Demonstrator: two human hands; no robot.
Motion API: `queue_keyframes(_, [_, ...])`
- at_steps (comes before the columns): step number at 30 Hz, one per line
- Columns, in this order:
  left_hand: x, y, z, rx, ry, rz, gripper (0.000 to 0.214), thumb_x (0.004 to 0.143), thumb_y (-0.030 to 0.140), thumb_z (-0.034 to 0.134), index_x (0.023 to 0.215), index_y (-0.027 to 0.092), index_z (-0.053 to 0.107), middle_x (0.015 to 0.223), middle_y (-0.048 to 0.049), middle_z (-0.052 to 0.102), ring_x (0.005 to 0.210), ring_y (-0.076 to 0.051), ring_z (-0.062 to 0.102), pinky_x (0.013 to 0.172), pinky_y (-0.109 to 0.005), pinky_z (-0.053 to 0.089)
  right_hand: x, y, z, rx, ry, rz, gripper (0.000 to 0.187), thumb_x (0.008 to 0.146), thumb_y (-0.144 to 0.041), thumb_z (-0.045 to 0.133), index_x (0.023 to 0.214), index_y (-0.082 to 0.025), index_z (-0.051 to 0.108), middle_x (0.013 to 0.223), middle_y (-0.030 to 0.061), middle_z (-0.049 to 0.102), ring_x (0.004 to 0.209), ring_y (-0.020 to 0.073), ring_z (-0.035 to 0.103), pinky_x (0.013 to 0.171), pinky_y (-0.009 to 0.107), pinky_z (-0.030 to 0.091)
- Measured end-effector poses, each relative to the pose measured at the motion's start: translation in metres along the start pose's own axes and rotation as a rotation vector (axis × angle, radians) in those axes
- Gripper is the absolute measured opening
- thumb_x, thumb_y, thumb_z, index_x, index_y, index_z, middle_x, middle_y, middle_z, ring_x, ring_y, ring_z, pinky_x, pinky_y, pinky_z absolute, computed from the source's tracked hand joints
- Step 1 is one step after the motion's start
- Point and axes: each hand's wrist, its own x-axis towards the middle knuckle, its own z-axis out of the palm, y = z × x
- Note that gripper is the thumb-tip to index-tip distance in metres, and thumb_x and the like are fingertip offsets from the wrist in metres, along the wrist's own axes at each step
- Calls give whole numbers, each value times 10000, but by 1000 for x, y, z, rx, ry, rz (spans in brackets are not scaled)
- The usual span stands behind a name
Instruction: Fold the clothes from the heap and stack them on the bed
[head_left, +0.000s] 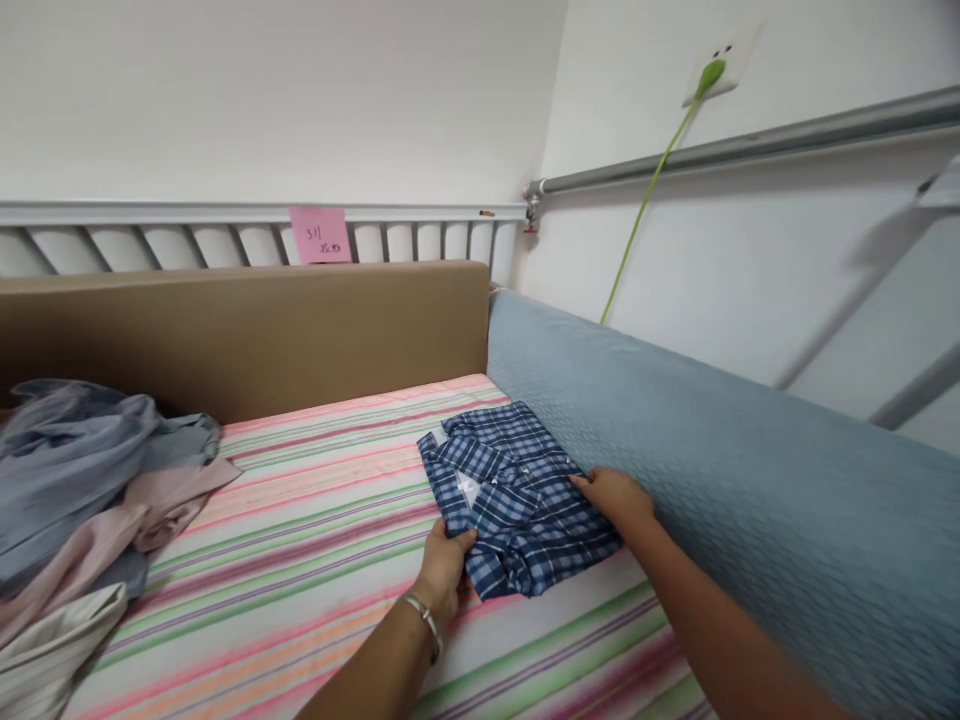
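Observation:
A blue plaid shirt, folded into a rough rectangle with its collar toward the left, lies on the striped bed sheet. My left hand, a silver bangle on its wrist, pinches the shirt's near left edge between thumb and fingers. At the right side of the shirt, my right hand grips the edge with thumb on top. The fingers beneath the cloth are partly hidden on both hands. White buttons and a pale label show near the collar.
Crumpled grey-blue clothes, a pink garment and a striped white cloth pile up at left. A brown padded board backs the bed; a light blue padded side runs along the right. A green cord hangs from a socket.

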Motion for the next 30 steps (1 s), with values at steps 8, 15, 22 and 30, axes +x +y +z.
queue_keyframes(8, [-18,13,-41,-45,-7,7,352,656,102,630,977,188,514,660,-23,646,522,-172,612,542,-319,501,-47,-13,-16,-46,111,-102,422,881,-413,345,1060,-138,612,1041,165,653,968,313,611,780,415,451])
queue_keyframes(15, [-96,39,-172,-34,-245,-12,404,501,131,765,875,149,614,745,-71,696,707,-236,659,734,-371,498,-124,-28,3,53,100,-353,409,861,-355,362,1131,-130,572,1137,130,628,1052,261,578,895,375,428])
queue_keyframes(22, [-158,128,-332,807,322,161,198,485,119,694,674,158,651,551,-35,636,631,-270,633,647,-378,481,-204,-73,58,431,-143,-471,385,748,-393,458,1015,-179,636,1092,97,663,978,248,622,893,348,458])
queue_keyframes(30, [-219,82,-370,687,730,576,392,657,420,594,950,162,562,858,-84,649,814,-256,613,751,-370,475,-221,-167,76,844,-250,-279,299,718,-404,531,917,-208,640,869,66,717,848,227,666,760,344,522])
